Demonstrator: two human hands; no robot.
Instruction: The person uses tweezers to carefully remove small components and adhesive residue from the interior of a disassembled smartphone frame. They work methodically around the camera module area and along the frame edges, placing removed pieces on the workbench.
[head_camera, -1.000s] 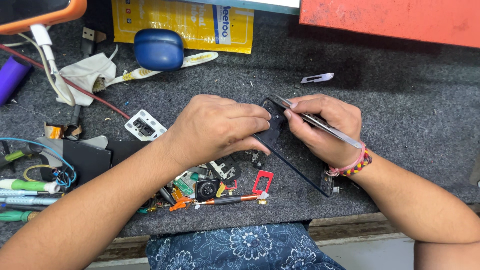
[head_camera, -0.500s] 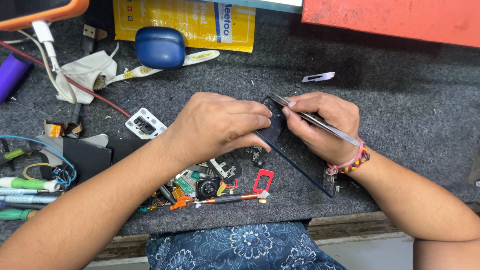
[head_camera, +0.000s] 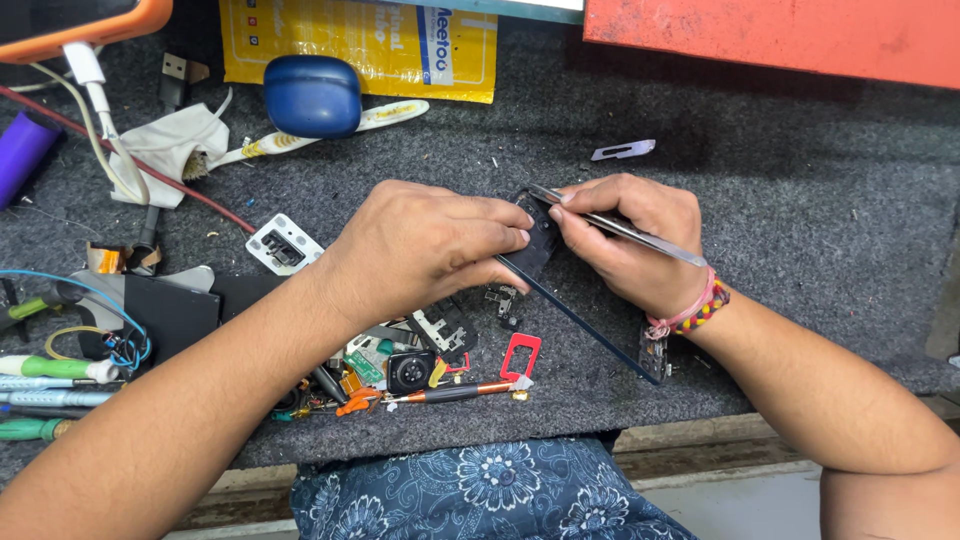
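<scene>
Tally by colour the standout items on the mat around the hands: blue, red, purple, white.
Blue: 1, rounded case
Red: 1, small rectangular frame
Purple: 1, cylinder
White: 2, cloth, small bracket part
Total: 5
</scene>
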